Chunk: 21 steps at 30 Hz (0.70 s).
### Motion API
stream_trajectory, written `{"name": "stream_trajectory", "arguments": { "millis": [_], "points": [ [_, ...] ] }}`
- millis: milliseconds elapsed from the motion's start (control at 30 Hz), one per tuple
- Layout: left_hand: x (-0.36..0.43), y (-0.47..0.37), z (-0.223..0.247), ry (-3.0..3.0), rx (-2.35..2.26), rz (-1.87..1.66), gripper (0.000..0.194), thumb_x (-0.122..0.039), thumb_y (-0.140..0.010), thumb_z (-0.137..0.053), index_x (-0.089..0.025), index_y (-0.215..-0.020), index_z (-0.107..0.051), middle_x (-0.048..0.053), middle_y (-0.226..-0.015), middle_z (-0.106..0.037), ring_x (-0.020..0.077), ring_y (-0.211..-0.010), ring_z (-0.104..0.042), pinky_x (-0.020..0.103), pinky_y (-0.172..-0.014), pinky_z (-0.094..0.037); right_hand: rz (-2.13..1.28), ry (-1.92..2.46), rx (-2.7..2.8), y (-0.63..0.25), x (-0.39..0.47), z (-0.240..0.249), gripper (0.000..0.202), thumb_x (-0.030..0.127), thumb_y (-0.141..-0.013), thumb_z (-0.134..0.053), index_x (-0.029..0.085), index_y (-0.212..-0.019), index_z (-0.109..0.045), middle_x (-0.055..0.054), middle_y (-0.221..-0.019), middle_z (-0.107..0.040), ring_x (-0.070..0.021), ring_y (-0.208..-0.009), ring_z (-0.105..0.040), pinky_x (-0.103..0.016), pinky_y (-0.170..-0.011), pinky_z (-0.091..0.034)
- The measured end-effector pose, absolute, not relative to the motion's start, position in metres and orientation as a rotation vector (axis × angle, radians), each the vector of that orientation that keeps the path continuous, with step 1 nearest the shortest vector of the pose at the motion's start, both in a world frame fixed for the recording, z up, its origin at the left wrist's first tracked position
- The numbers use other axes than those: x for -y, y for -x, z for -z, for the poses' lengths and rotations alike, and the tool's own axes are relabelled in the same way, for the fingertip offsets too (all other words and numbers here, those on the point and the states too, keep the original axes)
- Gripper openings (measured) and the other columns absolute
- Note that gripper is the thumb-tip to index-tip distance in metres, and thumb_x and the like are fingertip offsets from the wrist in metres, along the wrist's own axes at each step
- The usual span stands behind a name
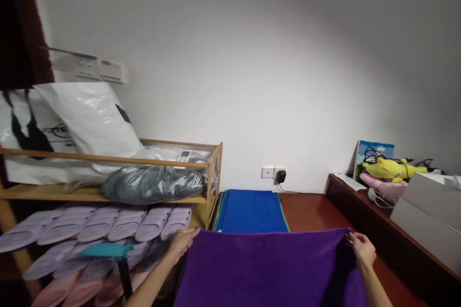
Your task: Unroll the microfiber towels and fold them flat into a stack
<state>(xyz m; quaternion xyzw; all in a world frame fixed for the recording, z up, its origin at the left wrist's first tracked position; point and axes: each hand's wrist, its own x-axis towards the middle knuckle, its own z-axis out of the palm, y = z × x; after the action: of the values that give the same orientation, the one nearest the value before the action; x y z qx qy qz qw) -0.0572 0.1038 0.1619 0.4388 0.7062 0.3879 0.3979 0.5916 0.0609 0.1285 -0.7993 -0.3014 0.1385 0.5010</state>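
Left hand (183, 244): pinches purple cloth (270, 268) by one corner, lower centre
Right hand (361, 248): grips opposite corner, apparently keeping edge taut
Blue cloths (252, 211): lie flat beyond

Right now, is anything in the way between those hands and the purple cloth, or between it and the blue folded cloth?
Nothing visible: the left hand and right hand hold the purple cloth by its upper corners. Nothing shows between it and the blue folded cloth, though the purple cloth hides what lies behind it.
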Motion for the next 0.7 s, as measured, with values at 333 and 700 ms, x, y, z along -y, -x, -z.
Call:
{"name": "stream_trajectory", "arguments": {
  "millis": [333, 700],
  "points": [
    [-0.142, 0.025, -0.156, -1.014, -1.817, -0.793, 0.039, -0.045, -0.091, -0.045, -0.015, -0.114, -0.052, 0.001, -0.084, -0.064, 0.0097, -0.06, -0.06, 0.027, -0.056, -0.052, -0.171, 2.119, 1.356, -0.591, -0.095, -0.117, 0.043, 0.04, -0.072, -0.041, 0.021, -0.11, -0.048, -0.014, -0.105, -0.068, -0.0306, -0.098, -0.064, -0.044, -0.084, -0.047],
    [-0.135, -0.008, -0.137, -1.346, -2.048, -0.75, 0.04, -0.035, -0.093, -0.034, -0.016, -0.124, -0.05, 0.012, -0.105, -0.067, 0.0213, -0.087, -0.067, 0.036, -0.074, -0.053, -0.082, 2.249, 1.563, -0.583, -0.106, -0.078, 0.072, 0.043, -0.077, -0.032, 0.017, -0.141, -0.017, -0.016, -0.136, -0.047, -0.0283, -0.122, -0.048, -0.051, -0.092, -0.042]
  ]
}}
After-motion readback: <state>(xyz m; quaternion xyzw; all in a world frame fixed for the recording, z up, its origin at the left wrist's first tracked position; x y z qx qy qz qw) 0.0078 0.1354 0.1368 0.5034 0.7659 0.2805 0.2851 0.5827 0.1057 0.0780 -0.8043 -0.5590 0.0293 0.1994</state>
